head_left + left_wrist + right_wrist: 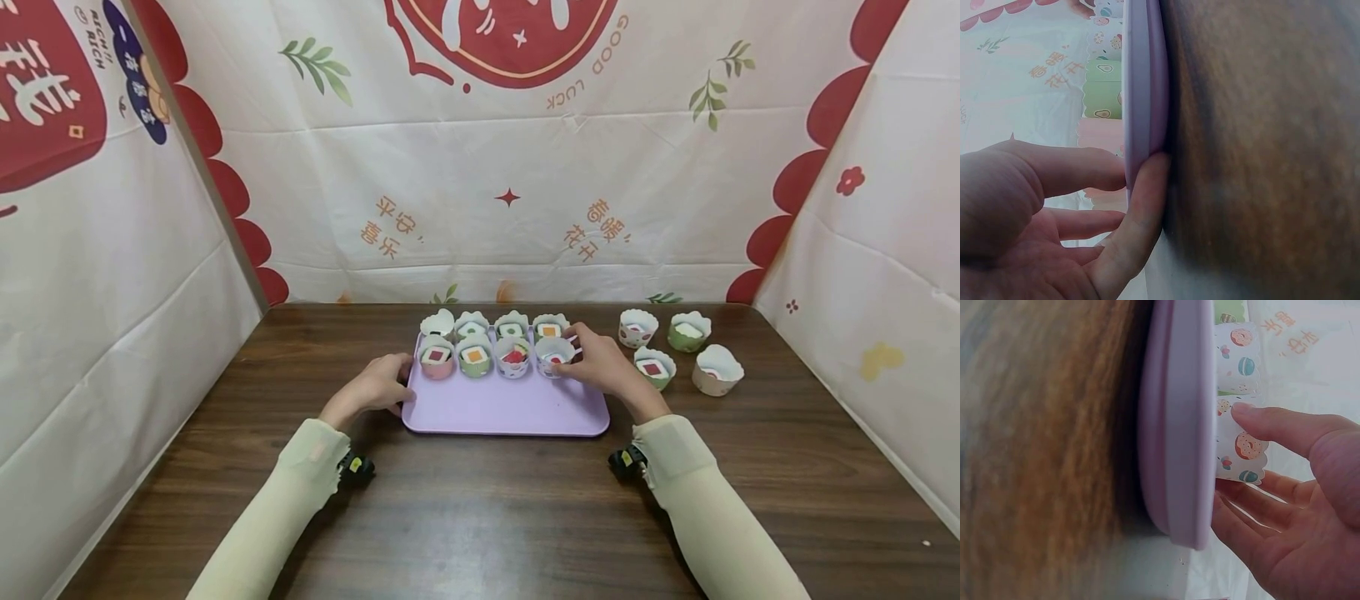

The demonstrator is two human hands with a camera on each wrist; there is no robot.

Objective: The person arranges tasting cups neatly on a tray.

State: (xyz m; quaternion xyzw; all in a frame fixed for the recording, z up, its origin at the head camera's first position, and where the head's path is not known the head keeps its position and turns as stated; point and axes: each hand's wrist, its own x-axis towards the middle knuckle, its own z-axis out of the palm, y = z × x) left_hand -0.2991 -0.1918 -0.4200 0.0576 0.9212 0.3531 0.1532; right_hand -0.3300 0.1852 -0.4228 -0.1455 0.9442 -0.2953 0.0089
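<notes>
On the table lies a light purple tray [502, 408] bearing two rows of paper baking cups, each with a small item inside. My left hand [378, 385] holds the tray's left edge; in the left wrist view its thumb [1094, 172] touches the rim while another finger reaches around the outer side. At the right end of the front row, my right hand [603, 367] grips a white paper baking cup [553, 358]. Donut prints show on that cup in the right wrist view, with the thumb [1272, 425] against its near side and the other fingers partly hidden behind it.
Right of the tray stand several more filled baking cups, among them a green one [690, 332] and a beige one [717, 371]. A printed white cloth [465, 167] hangs behind the brown wooden table [480, 517] and along both sides.
</notes>
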